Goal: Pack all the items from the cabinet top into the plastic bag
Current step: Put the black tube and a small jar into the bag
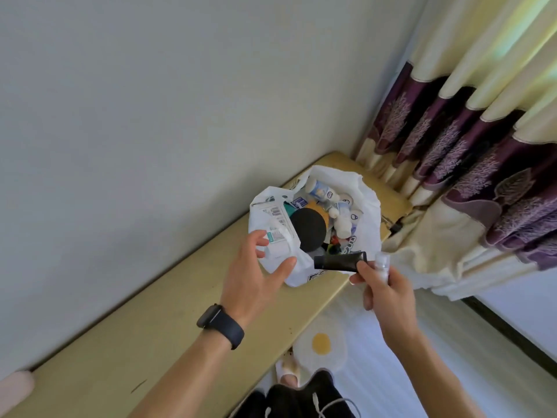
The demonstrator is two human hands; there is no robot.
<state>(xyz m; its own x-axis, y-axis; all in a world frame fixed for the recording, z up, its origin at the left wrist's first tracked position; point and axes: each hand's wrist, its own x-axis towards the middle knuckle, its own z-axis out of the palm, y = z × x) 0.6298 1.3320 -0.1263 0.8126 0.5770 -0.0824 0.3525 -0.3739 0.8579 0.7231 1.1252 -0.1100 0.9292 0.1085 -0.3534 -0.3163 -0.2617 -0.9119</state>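
A white plastic bag (366,224) stands open on the yellow cabinet top (144,321) near its far end. Inside lie small white bottles (319,188), a black round disc (307,229), a white box with a barcode (272,214) and other small items. My left hand (256,276), with a dark watch on the wrist, holds the bag's near rim around a small white labelled container (67,236). My right hand (382,285) grips a black tube (339,260) and a small clear bottle (381,263) just over the bag's right front edge.
A plain wall runs along the cabinet's left side. Cream and purple curtains (470,152) hang at the right, touching the cabinet's far end. Below the cabinet edge lie an egg-shaped mat (322,342), a slipper (286,372) and light floor. A pink object (15,387) sits bottom left.
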